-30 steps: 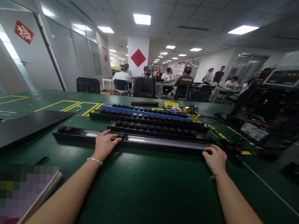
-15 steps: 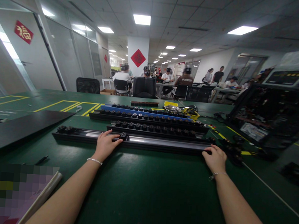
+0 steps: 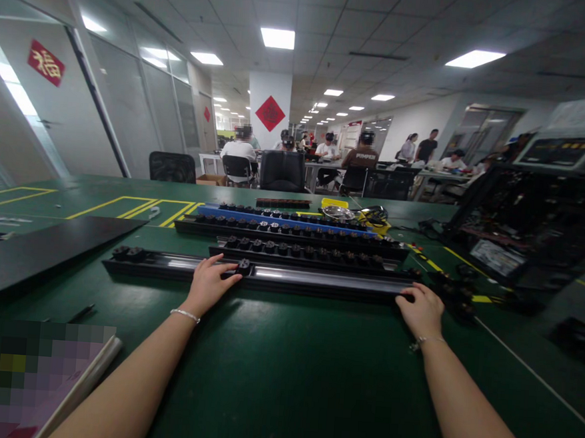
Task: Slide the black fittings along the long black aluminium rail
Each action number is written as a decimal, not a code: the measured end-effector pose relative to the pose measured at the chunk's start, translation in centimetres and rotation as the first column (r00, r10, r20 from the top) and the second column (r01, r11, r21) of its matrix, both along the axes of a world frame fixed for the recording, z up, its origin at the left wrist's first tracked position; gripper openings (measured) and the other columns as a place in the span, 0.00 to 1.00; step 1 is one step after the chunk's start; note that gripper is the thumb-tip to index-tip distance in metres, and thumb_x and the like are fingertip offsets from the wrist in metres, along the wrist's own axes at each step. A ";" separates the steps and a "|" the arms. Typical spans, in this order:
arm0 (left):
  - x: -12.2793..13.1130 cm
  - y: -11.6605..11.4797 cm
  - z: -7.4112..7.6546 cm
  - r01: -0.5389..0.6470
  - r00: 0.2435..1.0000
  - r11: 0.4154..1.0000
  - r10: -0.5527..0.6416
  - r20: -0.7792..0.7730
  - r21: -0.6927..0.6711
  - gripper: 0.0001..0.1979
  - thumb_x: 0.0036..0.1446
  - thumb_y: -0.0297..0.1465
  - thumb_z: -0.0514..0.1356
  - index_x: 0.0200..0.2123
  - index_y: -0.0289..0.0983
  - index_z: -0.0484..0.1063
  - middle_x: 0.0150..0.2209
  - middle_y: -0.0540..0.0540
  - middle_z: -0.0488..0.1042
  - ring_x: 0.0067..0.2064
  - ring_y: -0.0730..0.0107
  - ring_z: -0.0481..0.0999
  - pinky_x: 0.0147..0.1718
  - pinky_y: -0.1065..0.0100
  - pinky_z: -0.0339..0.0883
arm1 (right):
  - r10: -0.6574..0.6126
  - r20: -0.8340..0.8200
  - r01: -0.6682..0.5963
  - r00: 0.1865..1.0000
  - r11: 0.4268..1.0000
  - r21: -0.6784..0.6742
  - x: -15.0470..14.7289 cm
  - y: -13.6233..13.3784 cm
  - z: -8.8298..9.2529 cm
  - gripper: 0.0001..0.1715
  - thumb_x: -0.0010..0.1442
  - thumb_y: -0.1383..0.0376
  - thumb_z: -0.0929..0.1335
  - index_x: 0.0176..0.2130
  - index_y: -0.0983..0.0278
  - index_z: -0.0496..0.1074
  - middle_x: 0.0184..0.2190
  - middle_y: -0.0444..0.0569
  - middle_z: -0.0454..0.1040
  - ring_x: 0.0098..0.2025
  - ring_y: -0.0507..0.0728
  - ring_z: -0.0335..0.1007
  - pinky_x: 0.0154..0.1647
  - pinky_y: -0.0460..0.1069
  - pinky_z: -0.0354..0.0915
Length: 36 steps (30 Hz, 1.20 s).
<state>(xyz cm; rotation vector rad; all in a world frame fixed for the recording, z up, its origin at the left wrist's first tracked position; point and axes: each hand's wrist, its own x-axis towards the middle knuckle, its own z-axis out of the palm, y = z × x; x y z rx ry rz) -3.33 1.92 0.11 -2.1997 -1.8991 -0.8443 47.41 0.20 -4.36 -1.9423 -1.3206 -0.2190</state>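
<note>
A long black rail [image 3: 318,280] with a shiny inner channel lies crosswise on the table before me. My left hand [image 3: 212,281] has its thumb and fingertips against a small black socket module [image 3: 244,266] that sits in the channel, left of the rail's middle. Two more black modules [image 3: 128,253] sit at the rail's left end. Near the right end, my right hand [image 3: 421,307] pinches the rail's front edge between thumb and curled fingers.
Behind the rail lie several strips fitted with round black modules [image 3: 295,249], one with a blue body [image 3: 292,219]. A black panel [image 3: 44,252] is at left, an open computer case [image 3: 532,229] at right. Loose black parts [image 3: 455,290] lie past the rail's right end.
My left hand and the black socket module have shifted slightly right along the rail. My right hand has stayed in place.
</note>
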 end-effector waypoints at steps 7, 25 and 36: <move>0.3 -0.1 0.2 0.050 0.999 0.999 -0.050 0.001 -0.019 0.17 0.54 0.42 0.59 0.44 0.42 0.76 0.50 0.43 0.74 0.59 0.54 0.63 0.59 0.50 0.52 | -0.009 -0.014 0.009 1.000 1.000 -0.026 0.0 0.1 0.1 0.15 0.43 0.57 0.63 0.29 0.61 0.72 0.47 0.54 0.67 0.54 0.65 0.55 0.57 0.60 0.49; 0.7 -0.1 0.1 0.160 0.987 0.985 -0.161 -0.020 -0.061 0.19 0.54 0.43 0.58 0.46 0.43 0.74 0.51 0.43 0.74 0.63 0.56 0.57 0.61 0.47 0.46 | 0.011 0.016 -0.012 1.000 0.998 0.058 0.0 0.1 -0.3 0.12 0.43 0.57 0.62 0.27 0.60 0.70 0.45 0.53 0.67 0.53 0.63 0.57 0.58 0.60 0.48; 1.1 -0.5 0.4 0.209 0.976 0.975 -0.213 -0.049 -0.073 0.21 0.54 0.43 0.58 0.49 0.41 0.72 0.54 0.41 0.71 0.64 0.56 0.55 0.61 0.47 0.45 | 0.011 -0.006 -0.011 1.000 1.000 0.011 0.1 0.0 -0.1 0.14 0.42 0.57 0.63 0.28 0.61 0.71 0.46 0.54 0.66 0.54 0.64 0.55 0.57 0.61 0.48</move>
